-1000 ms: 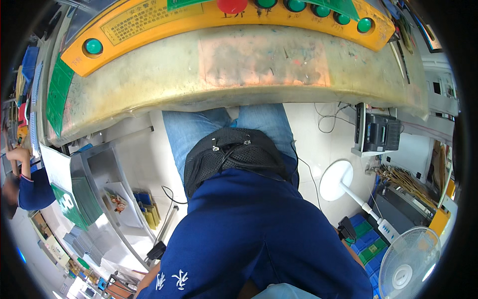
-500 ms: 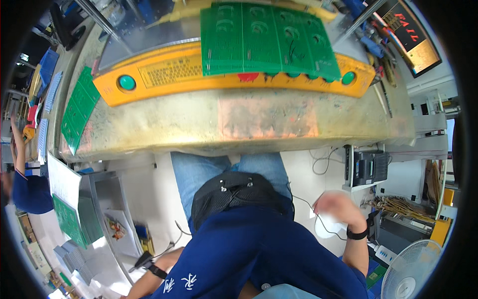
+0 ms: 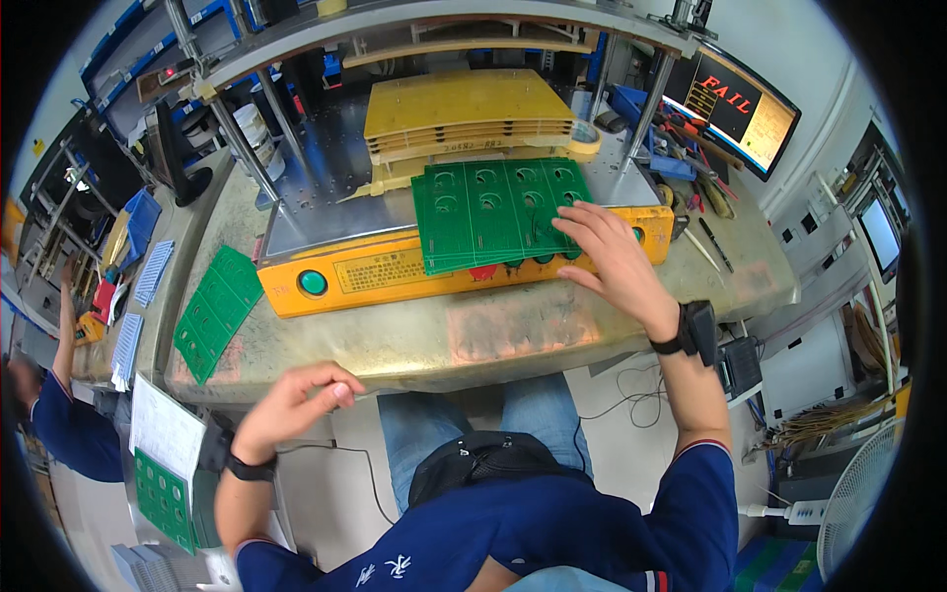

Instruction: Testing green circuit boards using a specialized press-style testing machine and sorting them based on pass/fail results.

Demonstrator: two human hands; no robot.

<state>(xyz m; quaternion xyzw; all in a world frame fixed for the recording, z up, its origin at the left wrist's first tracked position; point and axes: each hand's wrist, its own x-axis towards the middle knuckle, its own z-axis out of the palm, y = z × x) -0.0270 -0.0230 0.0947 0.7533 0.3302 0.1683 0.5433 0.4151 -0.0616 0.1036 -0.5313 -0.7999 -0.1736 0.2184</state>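
Note:
A stack of green circuit boards (image 3: 464,222) with round cut-outs lies on the front of a yellow-orange press base (image 3: 395,266), overhanging its front edge. My right hand (image 3: 617,259) is at the stack's right edge, fingers spread, the fingertips over or touching the top board. I cannot tell how firm that contact is. Above the bench's front edge, at left, my left hand (image 3: 296,403) hovers with loosely bent fingers and a free thumb; nothing shows in it. Behind the boards stands a layered yellow plate fixture (image 3: 464,104) on the metal bed.
Another green board (image 3: 217,311) lies on the bench at left. Metal posts (image 3: 247,153) rise from the press. A monitor (image 3: 735,104) and hand tools (image 3: 691,148) are at right. A co-worker's sleeve (image 3: 74,414) shows far left; a fan (image 3: 868,503) stands lower right.
The view has tilted up, showing more of the press. Both hands have risen from beside my body: the right to the board stack, the left to the bench's front edge.

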